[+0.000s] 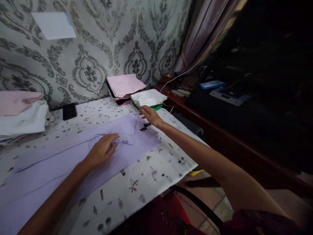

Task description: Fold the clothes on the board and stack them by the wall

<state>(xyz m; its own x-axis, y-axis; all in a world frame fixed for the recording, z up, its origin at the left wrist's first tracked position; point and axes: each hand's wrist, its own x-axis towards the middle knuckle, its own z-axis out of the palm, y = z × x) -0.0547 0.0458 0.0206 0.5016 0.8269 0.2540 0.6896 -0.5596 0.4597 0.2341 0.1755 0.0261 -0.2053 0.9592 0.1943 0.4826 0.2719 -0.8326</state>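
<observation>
A light purple shirt (pixel 56 160) lies partly folded across the table, with a dark line-drawn print and two small black labels (pixel 143 129) near its right end. My left hand (pixel 104 148) is on the shirt's middle, thumb and fingers curled around a raised fold of the cloth. Farther out, my right hand (pixel 150 116) reaches to the shirt's far right corner. Its fingertips are pinched together at the gathered edge there; the exact grip is small and dim. Just behind those fingers sits a stack of folded white and green cloth (pixel 149 96).
A pile with pink cloth on top (pixel 126 85) stands against the patterned wall. At left are heaped pink and white clothes (pixel 22 112) beside a black phone (pixel 69 111). The printed tablecloth (pixel 156 173) covers the table. A dark wooden surface (pixel 234 147), with a cable, adjoins at right.
</observation>
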